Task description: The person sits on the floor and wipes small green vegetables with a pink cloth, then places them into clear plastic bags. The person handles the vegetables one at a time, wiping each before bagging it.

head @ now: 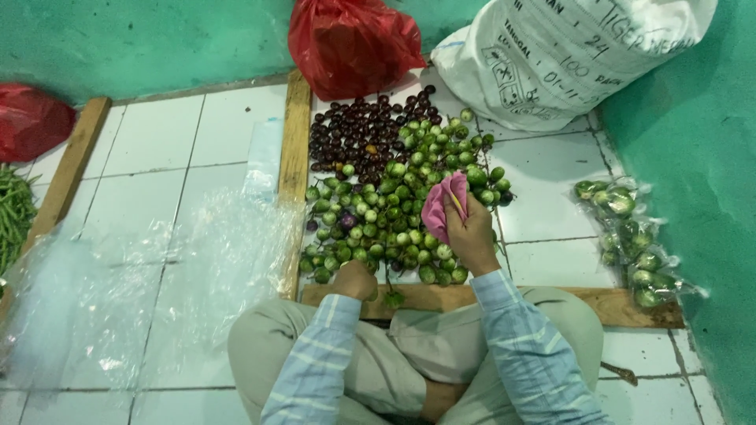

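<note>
A heap of small round green eggplants point(398, 220) lies on the white tiled floor in front of me, with a patch of dark purple ones point(358, 134) behind it. My right hand point(471, 232) is raised over the heap and grips a pink cloth point(442, 206). My left hand point(354, 279) rests low at the near edge of the heap with its fingers curled around green eggplants there. I sit cross-legged in light trousers and striped blue sleeves.
Wooden slats point(294, 157) frame the heap at left and front. Clear plastic bags point(157, 291) lie at left; filled bags of green eggplants point(630, 236) at right. A white sack point(567, 55), red bags point(350, 39) and green beans point(12, 212) line the teal wall.
</note>
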